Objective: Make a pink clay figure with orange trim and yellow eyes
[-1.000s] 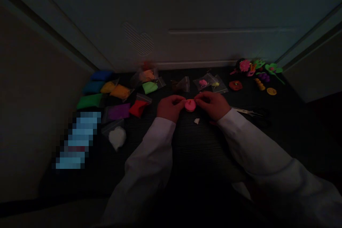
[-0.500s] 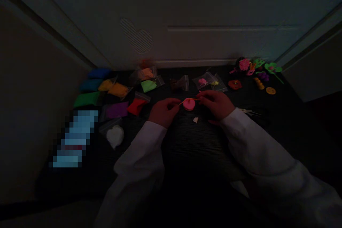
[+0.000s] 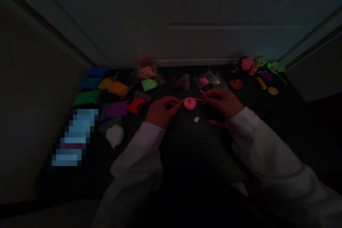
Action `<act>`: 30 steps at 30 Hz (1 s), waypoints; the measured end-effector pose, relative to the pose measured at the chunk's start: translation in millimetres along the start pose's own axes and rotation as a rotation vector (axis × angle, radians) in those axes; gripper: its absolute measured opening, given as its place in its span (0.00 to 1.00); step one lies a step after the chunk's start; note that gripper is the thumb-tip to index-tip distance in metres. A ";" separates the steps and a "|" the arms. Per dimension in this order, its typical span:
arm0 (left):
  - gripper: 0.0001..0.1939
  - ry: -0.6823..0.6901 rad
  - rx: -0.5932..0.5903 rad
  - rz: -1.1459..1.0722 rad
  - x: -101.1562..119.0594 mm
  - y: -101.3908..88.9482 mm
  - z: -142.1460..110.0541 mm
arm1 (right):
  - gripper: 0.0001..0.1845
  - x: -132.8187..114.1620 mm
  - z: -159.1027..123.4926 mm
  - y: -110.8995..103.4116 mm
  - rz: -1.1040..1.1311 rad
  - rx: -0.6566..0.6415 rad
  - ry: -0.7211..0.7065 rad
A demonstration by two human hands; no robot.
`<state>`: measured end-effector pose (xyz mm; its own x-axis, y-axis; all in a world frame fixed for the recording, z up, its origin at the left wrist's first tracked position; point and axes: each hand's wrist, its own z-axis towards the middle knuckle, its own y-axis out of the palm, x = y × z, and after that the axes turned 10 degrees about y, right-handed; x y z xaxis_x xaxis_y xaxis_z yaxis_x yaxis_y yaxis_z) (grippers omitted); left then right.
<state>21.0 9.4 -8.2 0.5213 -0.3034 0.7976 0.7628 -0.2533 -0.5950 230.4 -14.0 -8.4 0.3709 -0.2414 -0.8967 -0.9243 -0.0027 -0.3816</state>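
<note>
A thin orange clay strand (image 3: 196,98) stretches in a shallow arc between my two hands. My left hand (image 3: 163,111) pinches its left end between thumb and fingers, and my right hand (image 3: 222,102) pinches the other end. Just below the strand's middle, a round pink clay disc (image 3: 190,104) lies on the dark table; whether the strand touches it I cannot tell. A small pale scrap of clay (image 3: 196,119) is nearer to me. Beside my right wrist lies a pink flat tool (image 3: 217,124), partly hidden by the sleeve.
Bags of coloured clay line the left and back, among them a red one (image 3: 137,105), a purple one (image 3: 117,109) and a white one (image 3: 114,136). A blurred-out lit screen (image 3: 77,137) is at left. Finished clay figures (image 3: 245,64) stand back right; dark scissors (image 3: 260,112) lie right.
My right hand has moved right, away from my left, and the orange strand between them spans wider. More of the pink tool shows now, while the scissors are more covered.
</note>
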 end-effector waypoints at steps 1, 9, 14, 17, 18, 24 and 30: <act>0.10 0.010 -0.001 0.001 0.8 -0.1 -0.2 | 0.07 0.0 0.1 0.4 0.008 -0.007 0.004; 0.11 0.039 -0.034 0.010 6.8 -0.7 -2.9 | 0.06 -0.1 0.2 2.9 -0.020 -0.003 -0.031; 0.12 0.074 -0.065 0.008 8.8 -0.7 -4.0 | 0.05 -0.3 -0.8 4.9 0.007 0.036 -0.062; 0.12 0.086 -0.051 0.051 10.8 -1.2 -4.2 | 0.06 0.0 -1.2 7.0 0.024 0.064 -0.086; 0.12 0.090 -0.041 0.063 11.6 -1.3 -4.3 | 0.06 0.2 -1.3 7.8 0.025 0.077 -0.099; 0.11 0.115 -0.016 0.137 15.2 1.5 -5.4 | 0.05 3.0 -1.1 12.0 -0.022 0.141 -0.164; 0.11 0.181 -0.026 0.222 13.8 5.3 -6.0 | 0.07 5.9 -0.9 15.3 -0.092 0.165 -0.219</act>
<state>29.9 -1.6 -1.0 0.5962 -0.5126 0.6179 0.6263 -0.1845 -0.7574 218.3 -16.3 -19.3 0.4800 -0.0320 -0.8767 -0.8653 0.1476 -0.4791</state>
